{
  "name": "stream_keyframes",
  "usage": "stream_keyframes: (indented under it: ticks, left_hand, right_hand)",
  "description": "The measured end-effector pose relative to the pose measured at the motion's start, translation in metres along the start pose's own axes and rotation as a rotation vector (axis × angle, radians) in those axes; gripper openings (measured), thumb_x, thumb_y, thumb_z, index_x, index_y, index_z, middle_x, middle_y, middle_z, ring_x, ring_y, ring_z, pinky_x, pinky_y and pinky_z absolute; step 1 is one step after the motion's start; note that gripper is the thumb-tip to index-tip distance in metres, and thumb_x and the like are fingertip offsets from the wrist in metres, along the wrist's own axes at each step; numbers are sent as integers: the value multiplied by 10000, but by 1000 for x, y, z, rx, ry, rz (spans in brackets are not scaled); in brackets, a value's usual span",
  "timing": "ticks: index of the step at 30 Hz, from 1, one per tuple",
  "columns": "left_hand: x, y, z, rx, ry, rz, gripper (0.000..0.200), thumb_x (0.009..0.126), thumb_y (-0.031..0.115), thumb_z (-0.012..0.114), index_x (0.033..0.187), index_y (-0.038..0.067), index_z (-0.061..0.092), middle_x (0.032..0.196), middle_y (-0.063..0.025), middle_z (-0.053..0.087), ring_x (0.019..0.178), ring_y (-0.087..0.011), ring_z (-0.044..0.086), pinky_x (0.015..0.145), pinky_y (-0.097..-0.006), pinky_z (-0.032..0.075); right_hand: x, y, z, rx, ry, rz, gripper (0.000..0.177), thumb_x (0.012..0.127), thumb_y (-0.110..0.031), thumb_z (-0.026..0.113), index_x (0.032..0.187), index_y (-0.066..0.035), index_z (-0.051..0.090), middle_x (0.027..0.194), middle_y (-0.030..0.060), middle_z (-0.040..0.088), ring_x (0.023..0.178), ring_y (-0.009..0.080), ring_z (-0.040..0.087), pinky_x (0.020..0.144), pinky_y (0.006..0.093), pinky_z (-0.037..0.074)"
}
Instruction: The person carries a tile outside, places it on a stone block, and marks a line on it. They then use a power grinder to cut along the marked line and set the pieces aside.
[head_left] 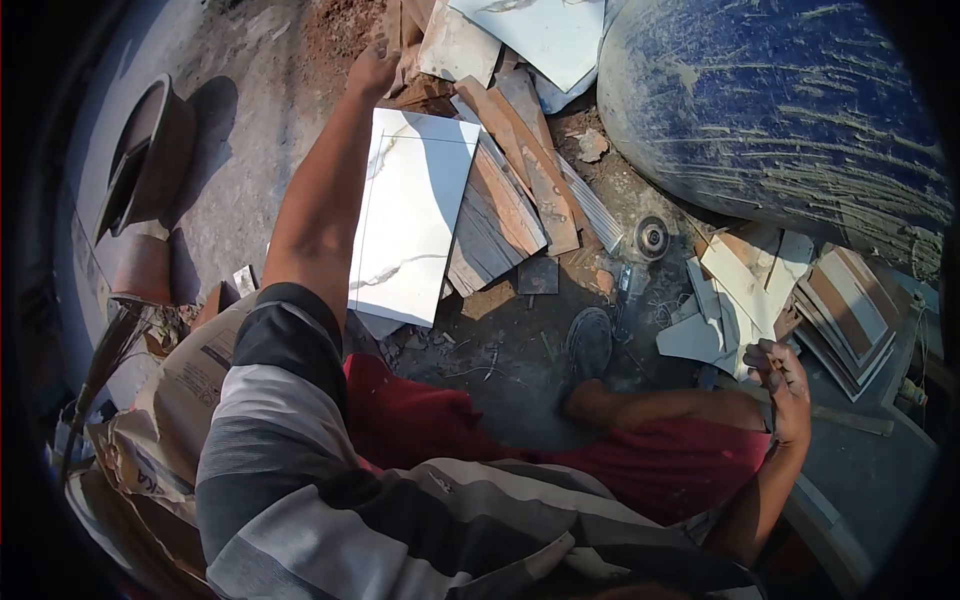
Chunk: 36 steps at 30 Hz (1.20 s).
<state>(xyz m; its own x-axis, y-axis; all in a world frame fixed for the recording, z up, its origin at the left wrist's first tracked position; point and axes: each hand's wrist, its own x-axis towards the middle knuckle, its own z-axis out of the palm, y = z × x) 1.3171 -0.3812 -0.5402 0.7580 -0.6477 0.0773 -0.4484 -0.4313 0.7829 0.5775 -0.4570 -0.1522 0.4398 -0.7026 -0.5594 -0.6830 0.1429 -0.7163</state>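
Observation:
My left hand is stretched far forward, beside a brown sheet that looks like cardboard. Its fingers are small and dark there, and whether they grip the sheet cannot be made out. Below that arm lies a white marble-patterned tile with thin straight lines drawn near its edges. My right hand hovers by my right knee, its fingers curled together; anything in them is too small to name. Near it are cut white tile pieces. An angle grinder with a round disc rests on the ground ahead of my foot.
Wood-patterned tile strips lie beside the marked tile. More white tiles are at the top. A large blue drum fills the upper right, above stacked tile offcuts. At left are a basin and a paper sack.

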Motion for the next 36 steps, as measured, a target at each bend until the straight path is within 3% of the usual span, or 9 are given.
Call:
stream_keyframes:
  ticks: [7, 11, 16, 17, 19, 23, 30, 34, 36]
  left_hand:
    - [-260, 10, -88, 360, 408, -819, 449, 907, 253, 614, 1325, 92, 658, 1276, -198, 676, 1204, -369, 636, 1045, -469, 485]
    - [-391, 51, -50, 309, 767, -946, 380, 867, 204, 614, 1213, 49, 644, 1245, -183, 591, 1231, -377, 529, 1070, -473, 412]
    - [-499, 58, 14, 26, 845, -1646, 384, 959, 327, 548, 1226, 52, 574, 1096, -131, 675, 913, -341, 684, 805, -473, 526]
    - [-509, 59, 14, 33, 860, -1651, 384, 959, 327, 548, 1226, 52, 574, 1096, -131, 675, 913, -341, 684, 805, -473, 526]
    - [-519, 60, 19, -784, 659, -1666, 507, 1032, 472, 460, 1333, 74, 548, 1213, -113, 656, 1018, -305, 669, 875, -459, 508]
    - [-498, 55, 28, -931, 704, -1518, 572, 1058, 550, 384, 1400, 114, 525, 1289, -103, 620, 1080, -273, 631, 936, -467, 473]
    - [-450, 79, 39, -995, 1024, -1615, 499, 1063, 448, 413, 1362, 81, 569, 1264, -109, 656, 1119, -272, 638, 1031, -471, 457]
    - [-459, 85, 50, -869, 1216, -1510, 513, 1046, 415, 495, 1190, -51, 652, 1132, -156, 706, 972, -306, 683, 868, -396, 517]
    - [-470, 88, 49, -841, 1244, -1507, 522, 1050, 405, 498, 1164, -78, 659, 1130, -168, 710, 967, -309, 690, 855, -395, 526]
  right_hand:
    - [201, 34, 86, -129, -594, 133, 490, 957, -366, 733, 1270, -3, 631, 1124, 79, 685, 1037, 159, 629, 902, 333, 496]
    - [320, -14, 224, -471, -652, -427, 418, 932, -291, 748, 1171, 43, 672, 974, 117, 705, 925, 177, 645, 825, 331, 512]
    - [410, -93, 374, -466, -434, -983, 457, 915, -348, 689, 1156, 39, 663, 1098, 260, 705, 1051, 396, 679, 930, 440, 515]
    - [433, -103, 399, -648, -362, -989, 507, 920, -376, 669, 1221, 31, 631, 1166, 279, 680, 1117, 423, 647, 962, 467, 498]
    - [453, -115, 429, -674, -455, -941, 578, 937, -396, 638, 1333, 20, 579, 1297, 288, 635, 1229, 423, 601, 1043, 466, 461]
    - [468, -131, 480, -749, -490, -746, 605, 955, -404, 594, 1419, -16, 562, 1457, 246, 561, 1348, 397, 536, 1146, 427, 395]
    - [449, -137, 493, -715, -382, -683, 468, 948, -413, 606, 1278, -94, 700, 1336, 173, 671, 1248, 331, 623, 1058, 417, 457]
    - [411, -128, 458, -563, -216, -772, 437, 929, -432, 661, 1110, -46, 754, 1105, 167, 751, 1048, 306, 698, 937, 398, 515]
    - [395, -115, 429, -364, -253, -583, 404, 924, -387, 719, 962, 14, 750, 960, 132, 754, 863, 216, 683, 826, 343, 524]
